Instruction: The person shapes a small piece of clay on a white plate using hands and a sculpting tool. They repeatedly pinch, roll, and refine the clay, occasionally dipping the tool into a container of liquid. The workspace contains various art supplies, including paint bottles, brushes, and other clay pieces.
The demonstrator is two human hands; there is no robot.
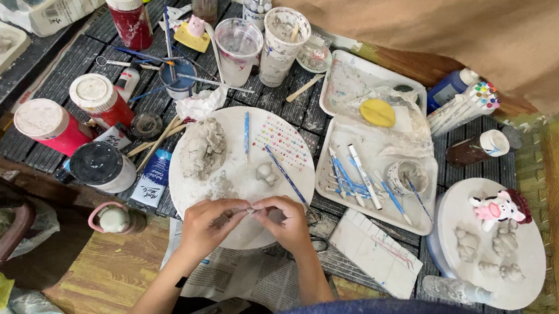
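My left hand (pixel 209 223) and my right hand (pixel 285 222) meet over the near edge of a round white board (pixel 222 192). Between their fingertips they pinch a small grey piece of clay (pixel 250 209). On the board lie a big lump of grey clay (pixel 203 147), a small shaped clay figure (pixel 266 173), two blue-handled tools (pixel 286 175) and a sheet of coloured dots (pixel 283 141).
Red paint jars (pixel 99 99), a dark jar (pixel 100 165) and cups with water (pixel 238 49) stand at the left and back. White trays (pixel 375 175) hold blue tools. At the right, a second round board (pixel 491 243) carries clay pieces and a pink-white figure (pixel 499 208). Newspaper (pixel 242 275) lies beneath my wrists.
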